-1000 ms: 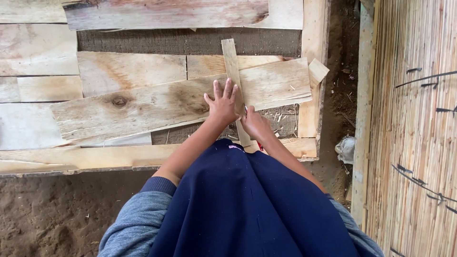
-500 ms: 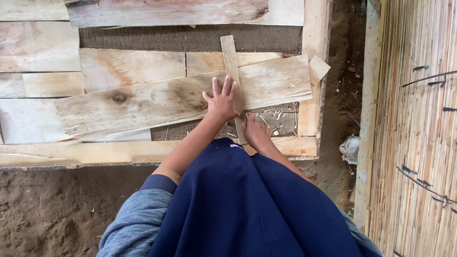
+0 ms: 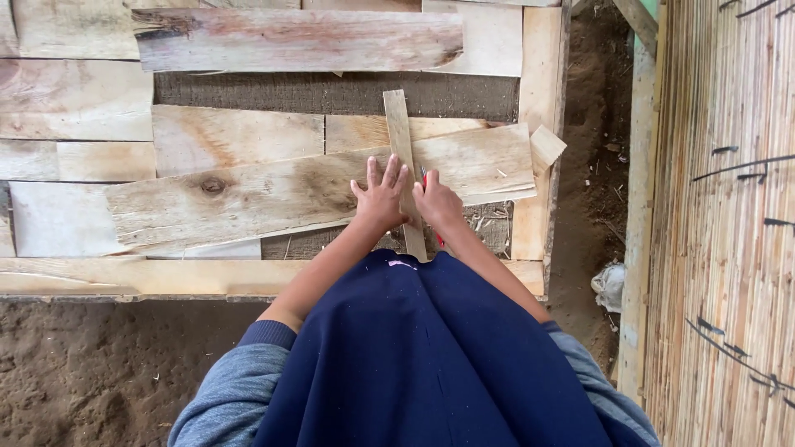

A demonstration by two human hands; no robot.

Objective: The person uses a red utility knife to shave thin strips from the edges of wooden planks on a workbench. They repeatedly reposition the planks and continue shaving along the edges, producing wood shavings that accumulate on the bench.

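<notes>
Fingers of the left hand (image 3: pixel 383 197) lie spread and flat, pressing a narrow wooden strip (image 3: pixel 403 165) down across a long knotted plank (image 3: pixel 273 199). The right hand (image 3: pixel 437 201) is curled just beside it on the strip's other edge, pinched around a slim red tool (image 3: pixel 428 186); only a sliver of red shows, so whether it is a pencil or a marker cannot be told. Strip and plank sit near the right edge of a platform of rough boards (image 3: pixel 74 99), the strip running from the near edge toward the far one and crossing the plank almost square.

Risks, judged from this: the strip rests loose and is held by palm pressure alone, so a push from the red tool against its edge could swing it and spoil any line drawn along it. The plank itself lies slanted over uneven boards and a dark gap (image 3: pixel 331 93), so leaning weight could rock it. Raw, splintery grain lies directly beneath the splayed fingertips. A small offcut (image 3: pixel 546 146) perched at the right edge could be knocked into the dirt (image 3: pixel 592 174).
</notes>
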